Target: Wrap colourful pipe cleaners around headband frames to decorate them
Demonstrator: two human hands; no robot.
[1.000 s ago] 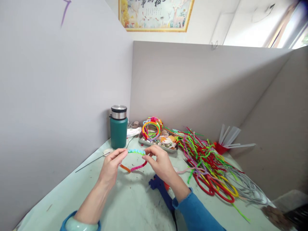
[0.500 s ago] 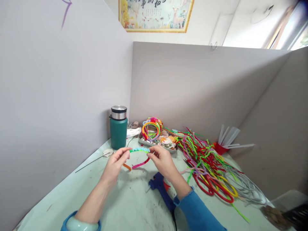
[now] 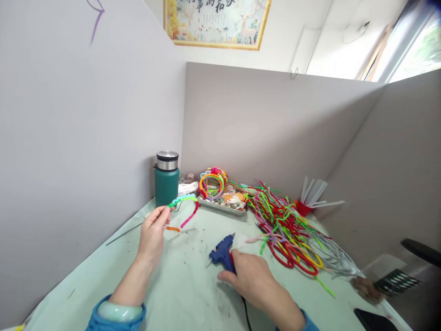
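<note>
A curved pipe-cleaner band point(image 3: 196, 209), green and light blue on top and pink and orange toward its ends, is pinched at its green part by my left hand point(image 3: 153, 232). The band is held above the table, right of the green bottle. A blue glue gun point(image 3: 223, 253) lies on the table with its nozzle toward the lower left. My right hand point(image 3: 251, 278) is over its handle, thumb apart on the near side; the other fingers are mostly hidden, so its hold cannot be made out.
Behind stand a green bottle point(image 3: 167, 181) and a metal tray point(image 3: 227, 210) with colourful rings and small pieces. To the right are piled pipe cleaners point(image 3: 275, 216), red-handled scissors point(image 3: 292, 257), a red cup of glue sticks point(image 3: 303, 208) and a black phone point(image 3: 374, 320).
My right hand has let go of the band and moved down to the glue gun. My left hand has moved slightly left with the band. The view has shifted a little to the right.
</note>
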